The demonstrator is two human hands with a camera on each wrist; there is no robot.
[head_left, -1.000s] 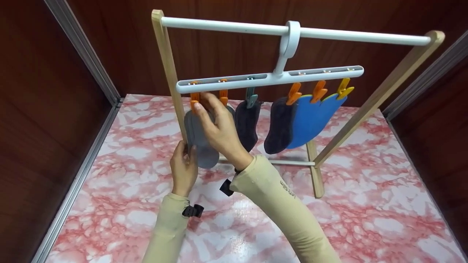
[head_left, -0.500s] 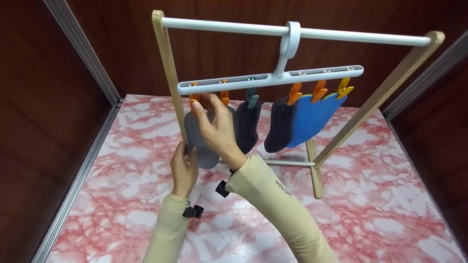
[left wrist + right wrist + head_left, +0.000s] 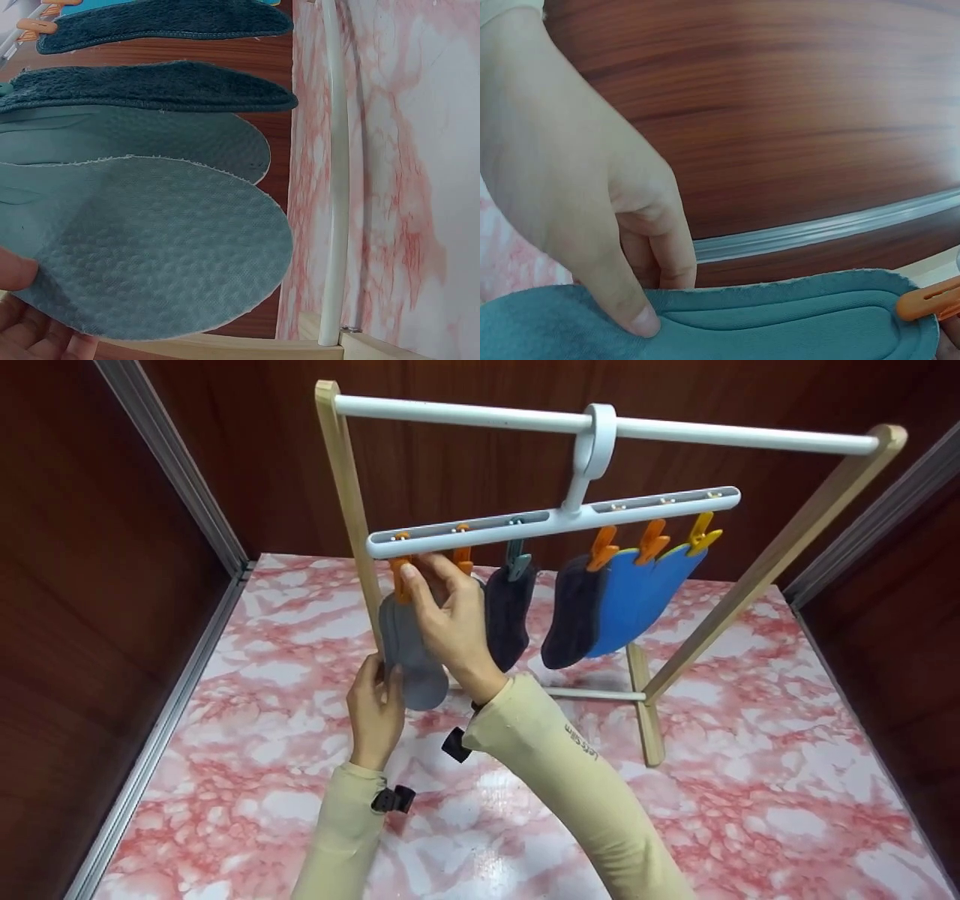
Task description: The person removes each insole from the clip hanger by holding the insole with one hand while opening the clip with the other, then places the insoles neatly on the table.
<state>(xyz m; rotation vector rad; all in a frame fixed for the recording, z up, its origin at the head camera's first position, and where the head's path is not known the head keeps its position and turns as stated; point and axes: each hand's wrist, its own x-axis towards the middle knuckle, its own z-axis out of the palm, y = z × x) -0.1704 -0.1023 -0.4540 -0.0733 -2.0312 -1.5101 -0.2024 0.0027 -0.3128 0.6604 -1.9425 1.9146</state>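
A grey insole (image 3: 416,664) hangs at the left end of the white clip hanger (image 3: 480,535). My left hand (image 3: 375,720) pinches its left edge; in the left wrist view, the thumb (image 3: 16,271) lies on its near face. The right wrist view has an orange clothespin (image 3: 930,300) over the insole's narrow end. My right hand (image 3: 459,626) pinches this clothespin (image 3: 401,585), with the thumb on its front and the other fingers partly hidden. Behind the grey insole, a second grey insole (image 3: 187,135) hangs close by, mostly hidden in the head view.
Two dark plush insoles, a nearer one (image 3: 510,619) and another (image 3: 574,615), and a blue piece (image 3: 637,600) hang further right from clothespins. The hanger hooks over the white rail (image 3: 465,415) of a wooden-legged rack (image 3: 780,562). Brown wood panels (image 3: 45,622) stand around the marbled surface (image 3: 712,825).
The hanger has tilted, its left end slightly lower and its right end higher. The grey insole has dropped a little, and more of its orange clothespin shows beside my right thumb.
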